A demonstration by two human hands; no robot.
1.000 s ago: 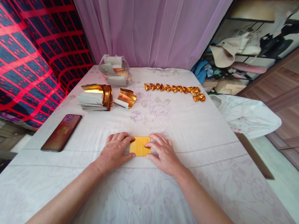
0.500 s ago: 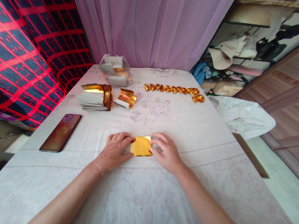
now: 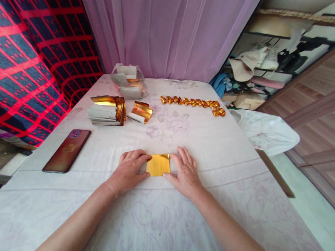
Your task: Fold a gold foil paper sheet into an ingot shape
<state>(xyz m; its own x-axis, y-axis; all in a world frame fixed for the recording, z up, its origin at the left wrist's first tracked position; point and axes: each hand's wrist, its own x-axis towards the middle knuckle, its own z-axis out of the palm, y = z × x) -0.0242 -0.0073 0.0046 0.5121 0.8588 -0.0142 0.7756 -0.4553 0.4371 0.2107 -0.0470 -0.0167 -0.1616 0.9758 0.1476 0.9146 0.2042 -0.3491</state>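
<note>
A small sheet of gold foil paper (image 3: 158, 165) lies flat on the table with its shiny side up. My left hand (image 3: 129, 168) holds its left edge, thumb at the near corner and index finger at the far corner. On the other side my right hand (image 3: 185, 173) holds the right edge between thumb and index fingertip, its other fingers stretched out over the cloth. Farther back stands a stack of gold foil paper (image 3: 107, 112) with pale backs showing. A curled piece of foil paper (image 3: 142, 112) lies beside that stack.
Folded gold foil pieces (image 3: 191, 102) form a row at the back right. A clear plastic bag (image 3: 128, 81) of paper sits at the back left, and a phone (image 3: 67, 150) lies at left. A white bag (image 3: 272, 130) is beyond the table's right edge.
My right thumb and index finger have shifted to the right corners of the foil paper, and its right edge now lies flatter and straighter. My left hand stays in place.
</note>
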